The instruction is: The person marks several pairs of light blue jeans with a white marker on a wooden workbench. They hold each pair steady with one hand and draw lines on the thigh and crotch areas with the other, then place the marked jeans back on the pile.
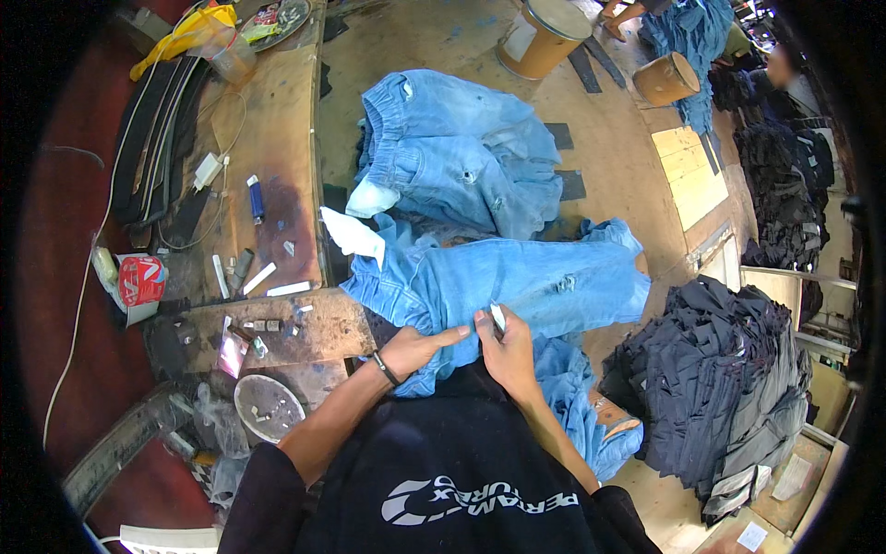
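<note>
A pair of light blue denim trousers (517, 277) lies across in front of me, with a worn, frayed patch on the leg. My left hand (420, 351) is closed on the near edge of the denim, its thumb on top pointing right and its fingers partly hidden. Beside it, my right hand (508, 349) is closed round a small white piece with a dark edge (498, 319), too small to name, held against the fabric. Just beyond lies a pile of similar denim trousers (452, 148) with elastic waistbands and white tags.
On the left board (277, 111) lie a blue lighter (256, 198), white sticks (260, 278) and a cable. A round dish (268, 408) stands lower left. Dark folded garments (701, 369) are stacked at right, and brown drums (543, 37) stand at the back. A person (775, 74) is far right.
</note>
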`<action>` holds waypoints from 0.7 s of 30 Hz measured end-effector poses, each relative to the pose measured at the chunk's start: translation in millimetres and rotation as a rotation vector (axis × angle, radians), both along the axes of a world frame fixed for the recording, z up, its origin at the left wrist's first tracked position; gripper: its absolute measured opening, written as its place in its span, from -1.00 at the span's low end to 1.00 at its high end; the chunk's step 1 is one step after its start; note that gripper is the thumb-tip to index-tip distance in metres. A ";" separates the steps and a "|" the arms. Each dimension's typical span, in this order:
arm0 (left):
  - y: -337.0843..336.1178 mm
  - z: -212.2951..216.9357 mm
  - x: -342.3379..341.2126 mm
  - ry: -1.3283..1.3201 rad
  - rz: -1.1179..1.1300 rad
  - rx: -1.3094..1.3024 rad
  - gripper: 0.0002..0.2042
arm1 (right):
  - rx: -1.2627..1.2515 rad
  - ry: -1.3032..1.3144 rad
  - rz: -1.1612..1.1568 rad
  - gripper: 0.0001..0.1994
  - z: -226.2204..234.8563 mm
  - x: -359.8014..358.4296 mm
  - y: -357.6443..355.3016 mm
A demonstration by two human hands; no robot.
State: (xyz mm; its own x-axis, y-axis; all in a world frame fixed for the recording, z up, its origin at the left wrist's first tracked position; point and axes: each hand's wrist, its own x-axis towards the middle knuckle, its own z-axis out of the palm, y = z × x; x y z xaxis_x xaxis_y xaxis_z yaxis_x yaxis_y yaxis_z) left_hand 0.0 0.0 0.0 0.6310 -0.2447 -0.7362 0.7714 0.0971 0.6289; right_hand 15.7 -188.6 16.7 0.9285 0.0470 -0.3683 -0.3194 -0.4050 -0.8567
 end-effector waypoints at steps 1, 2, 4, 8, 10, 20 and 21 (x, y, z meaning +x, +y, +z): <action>1.0 6.8 3.0 0.040 -0.068 0.074 -0.09 | 0.009 0.010 -0.027 -0.67 1.0 -1.2 0.0; 1.8 13.4 7.1 0.076 -0.136 0.147 -0.12 | 0.017 0.034 -0.059 -0.67 2.0 -0.2 -1.2; 17.3 30.8 -2.5 0.103 -0.133 0.207 -0.11 | 0.037 0.048 -0.063 -0.67 2.3 -8.0 4.3; 15.1 41.1 -7.0 0.033 -0.054 0.119 -0.11 | -0.043 0.034 -0.064 -0.65 3.3 -9.8 -1.6; 11.6 35.2 -7.0 -0.017 -0.005 0.050 -0.12 | -0.025 -0.061 -0.025 -0.65 7.0 -9.0 -8.4; -8.7 5.9 -1.1 0.167 -0.167 0.196 -0.31 | 0.061 -0.050 0.047 -0.63 8.7 -4.9 -7.8; -8.4 8.0 -2.5 0.086 -0.125 0.145 -0.32 | 0.058 -0.069 0.058 -0.63 8.7 -5.8 -7.3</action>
